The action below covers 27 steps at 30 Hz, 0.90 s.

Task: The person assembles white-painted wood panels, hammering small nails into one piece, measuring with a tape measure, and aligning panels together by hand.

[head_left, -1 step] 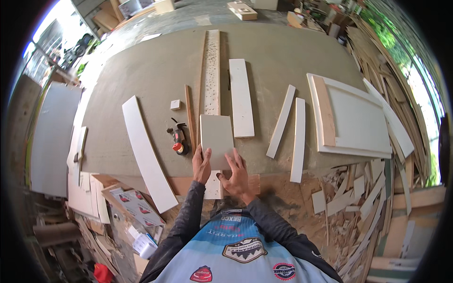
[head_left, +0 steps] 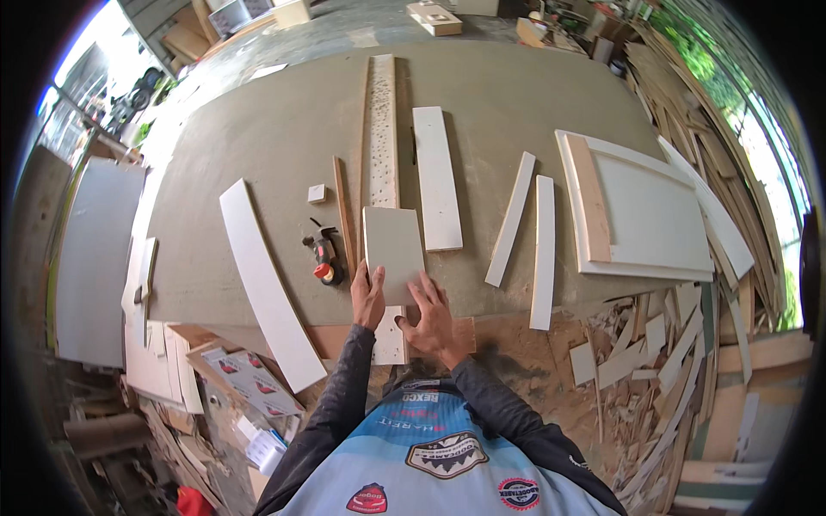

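Note:
A short rectangular white board [head_left: 393, 249] lies across the near part of a long speckled strip [head_left: 380, 129], which passes beneath it. My left hand [head_left: 368, 297] grips the board's lower left edge. At the lower right corner, my right hand [head_left: 432, 322] rests with fingers spread and its thumb apart from the others. The strip's near end shows between my wrists. Left of the board lie a thin brown wooden stick [head_left: 343, 206] and a small black and red hand tool [head_left: 323, 258]. A longer white board [head_left: 439, 176] lies just beyond, to the right.
The large grey-green tabletop [head_left: 508, 95] also carries a small white block [head_left: 317, 193], a long white strip [head_left: 267, 279] overhanging the front left edge, two narrow white strips [head_left: 544, 249] and a framed white panel [head_left: 645, 206]. Wood offcuts [head_left: 637, 361] litter the floor at the right.
The whole view has shifted very slightly. Both hands stay at the short white board, with no clear movement of it along the strip.

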### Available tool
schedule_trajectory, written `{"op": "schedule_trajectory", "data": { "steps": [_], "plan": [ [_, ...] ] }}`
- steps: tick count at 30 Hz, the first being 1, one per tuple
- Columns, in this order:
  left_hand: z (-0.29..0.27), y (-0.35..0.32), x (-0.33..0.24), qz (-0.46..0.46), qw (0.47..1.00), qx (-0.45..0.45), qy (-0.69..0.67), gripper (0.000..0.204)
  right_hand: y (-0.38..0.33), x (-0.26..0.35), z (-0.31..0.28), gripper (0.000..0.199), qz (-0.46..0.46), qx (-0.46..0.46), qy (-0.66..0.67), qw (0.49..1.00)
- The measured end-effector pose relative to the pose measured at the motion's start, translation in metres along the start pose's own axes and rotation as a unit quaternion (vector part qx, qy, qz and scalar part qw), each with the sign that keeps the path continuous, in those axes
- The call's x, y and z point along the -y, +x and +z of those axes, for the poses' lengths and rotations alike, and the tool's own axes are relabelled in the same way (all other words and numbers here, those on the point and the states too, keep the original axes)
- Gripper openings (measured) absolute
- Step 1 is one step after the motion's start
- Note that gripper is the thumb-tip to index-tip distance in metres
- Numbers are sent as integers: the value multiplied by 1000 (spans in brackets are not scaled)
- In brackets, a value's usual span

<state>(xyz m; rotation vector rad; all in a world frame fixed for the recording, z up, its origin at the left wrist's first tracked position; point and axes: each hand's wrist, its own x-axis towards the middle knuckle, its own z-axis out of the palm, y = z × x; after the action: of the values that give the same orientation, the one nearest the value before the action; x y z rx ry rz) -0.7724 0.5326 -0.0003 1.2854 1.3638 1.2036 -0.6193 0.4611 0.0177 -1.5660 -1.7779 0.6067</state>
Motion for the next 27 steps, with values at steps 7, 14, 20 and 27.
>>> {"op": "schedule_trajectory", "data": {
  "steps": [7, 14, 20, 27],
  "plan": [
    [20, 79, 44, 1, 989, 5, 150, 35, 55, -23, 38, 49, -76, -8, -175, 982],
    [30, 122, 34, -64, 945, 40, 318, 51, 94, -71, 65, 53, -93, -17, -302, 949],
    [48, 168, 19, -111, 938, 37, 326, 57, 117, -67, 63, 52, -68, -18, -275, 959],
    [61, 203, 19, -110, 927, 0, 357, 61, 138, -67, 57, 46, -13, -3, -229, 973]
  ]
}}
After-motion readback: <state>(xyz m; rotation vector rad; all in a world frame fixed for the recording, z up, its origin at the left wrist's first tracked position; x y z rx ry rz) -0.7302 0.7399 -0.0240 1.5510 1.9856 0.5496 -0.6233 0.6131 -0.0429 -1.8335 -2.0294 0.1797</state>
